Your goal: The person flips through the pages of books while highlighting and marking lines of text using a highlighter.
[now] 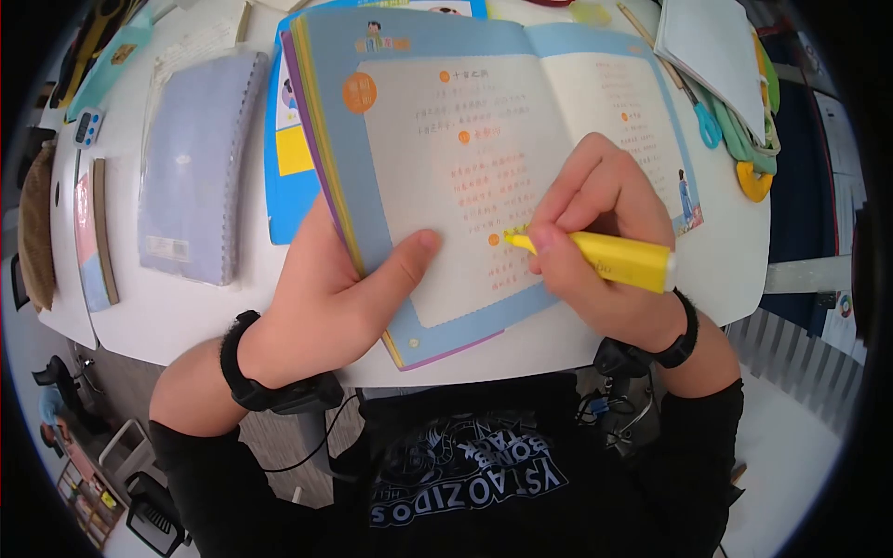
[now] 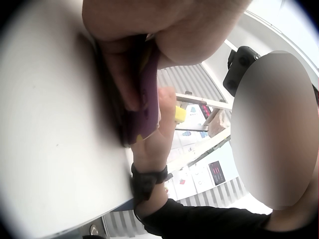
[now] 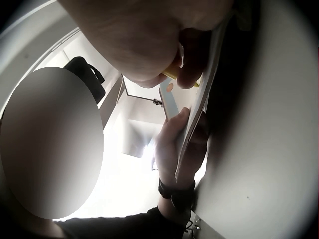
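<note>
An open book point(image 1: 437, 205) with blue page borders and printed text lies tilted in front of the person. The left hand point(image 1: 339, 288) grips its left edge, thumb on the page and fingers underneath; the left wrist view shows those fingers against the purple cover point(image 2: 145, 107). Between thumb and fingers the right hand point(image 1: 609, 242) pinches a yellow highlighter point(image 1: 623, 260), its tip at an orange dot low on the left page, beside a short yellow mark. In the right wrist view the highlighter point(image 3: 172, 71) is mostly hidden by the right hand point(image 3: 149, 40).
A spiral notebook in a clear cover point(image 1: 195, 167) lies left of the book, with a small timer point(image 1: 87, 127) farther left. A blue book point(image 1: 279, 200) is partly underneath. Papers point(image 1: 712, 56), light-blue scissors point(image 1: 707, 126) and a green-yellow pouch point(image 1: 752, 167) are at the right.
</note>
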Motion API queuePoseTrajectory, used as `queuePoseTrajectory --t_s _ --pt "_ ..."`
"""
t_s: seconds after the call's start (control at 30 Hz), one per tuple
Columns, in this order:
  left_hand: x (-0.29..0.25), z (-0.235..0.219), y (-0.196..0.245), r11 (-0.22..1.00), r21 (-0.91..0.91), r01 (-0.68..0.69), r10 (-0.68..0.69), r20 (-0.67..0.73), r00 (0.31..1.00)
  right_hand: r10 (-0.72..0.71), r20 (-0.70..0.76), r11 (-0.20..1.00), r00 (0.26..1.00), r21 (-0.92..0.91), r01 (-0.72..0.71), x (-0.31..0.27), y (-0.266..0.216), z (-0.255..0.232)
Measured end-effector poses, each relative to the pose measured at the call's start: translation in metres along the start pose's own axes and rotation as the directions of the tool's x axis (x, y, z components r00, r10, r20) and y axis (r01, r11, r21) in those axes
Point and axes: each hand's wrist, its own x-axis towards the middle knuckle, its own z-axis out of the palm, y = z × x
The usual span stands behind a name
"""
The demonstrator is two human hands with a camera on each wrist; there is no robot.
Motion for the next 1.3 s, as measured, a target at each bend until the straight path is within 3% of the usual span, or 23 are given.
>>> queuePoseTrajectory --t_s 0.07,0.13,0.37,0.5,0.57,0.67,0.7,0.77,0.8,0.87,0.93,1.0,1.03,1.13,1.17,1.23,1.3 --pt "-0.002 0.001 0.004 0.995 -0.065 0.081 -0.08 0.004 0.997 0.032 -0.01 0.999 0.999 0.004 -0.032 0.0 -0.002 -0.003" --pt "-0.002 0.0 0.007 0.993 -0.062 0.102 -0.101 0.011 0.995 0.053 -0.013 0.988 0.998 -0.142 -0.055 -0.001 -0.003 -0.009" --pt "0.001 0.0 0.009 0.998 -0.011 0.065 -0.065 0.018 0.998 0.066 -0.089 0.998 0.994 -0.009 -0.067 0.001 -0.001 -0.007" --pt "-0.001 0.001 -0.001 1.0 -0.016 0.02 -0.02 -0.006 1.0 0.016 -0.041 0.992 0.999 0.127 -0.01 0.0 0.001 0.002" --pt "-0.002 0.0 0.0 0.999 -0.028 0.032 -0.032 -0.007 0.999 -0.038 0.026 0.999 0.999 -0.008 0.038 0.0 0.001 0.001" --pt "-0.001 0.0 0.0 1.0 -0.024 0.0 0.0 0.011 1.0 0.019 -0.025 0.989 1.0 -0.145 -0.023 0.001 0.001 -0.01" --pt "0.0 -0.001 0.003 1.0 -0.021 -0.007 0.007 0.009 1.0 0.012 -0.025 0.989 1.0 -0.146 -0.015 0.001 0.0 -0.009" --pt "0.001 -0.002 0.008 0.997 -0.009 0.08 -0.08 0.035 0.996 0.081 -0.066 0.995 0.995 0.055 -0.078 0.001 0.0 -0.006" --pt "0.001 -0.002 0.008 0.997 -0.007 0.073 -0.073 0.036 0.997 0.075 -0.068 0.996 0.995 0.052 -0.071 0.003 0.001 -0.004" --pt "0.001 -0.001 0.006 0.998 -0.005 0.061 -0.061 0.012 0.998 -0.139 0.039 0.988 0.99 -0.066 0.141 0.004 0.005 0.0" --pt "0.0 -0.001 0.007 0.997 -0.017 0.077 -0.077 0.009 0.997 -0.106 0.031 0.989 0.994 -0.102 0.109 0.002 0.003 -0.004" --pt "-0.002 0.0 0.004 0.995 -0.031 0.1 -0.099 0.003 0.995 0.014 -0.023 0.987 1.0 -0.161 -0.017 0.002 0.002 -0.01" --pt "-0.002 0.0 0.003 0.997 -0.035 0.07 -0.07 -0.002 0.998 0.03 -0.039 0.995 0.999 -0.097 -0.034 0.002 0.002 -0.009" --pt "-0.001 0.0 0.007 0.998 -0.039 0.057 -0.056 0.007 0.998 0.008 -0.047 0.998 0.999 0.068 -0.004 0.003 0.001 0.0" --pt "0.0 0.0 0.009 0.996 -0.042 0.076 -0.075 0.019 0.997 0.003 -0.052 0.998 0.999 0.066 0.0 0.002 0.002 -0.002" --pt "0.001 0.0 0.008 0.998 -0.03 0.063 -0.062 0.015 0.998 -0.069 0.025 0.979 0.997 -0.189 0.073 0.004 0.006 -0.009" --pt "-0.001 0.0 0.008 0.998 -0.021 0.058 -0.058 0.01 0.998 -0.034 0.007 0.996 0.999 -0.084 0.035 0.004 0.007 -0.016"
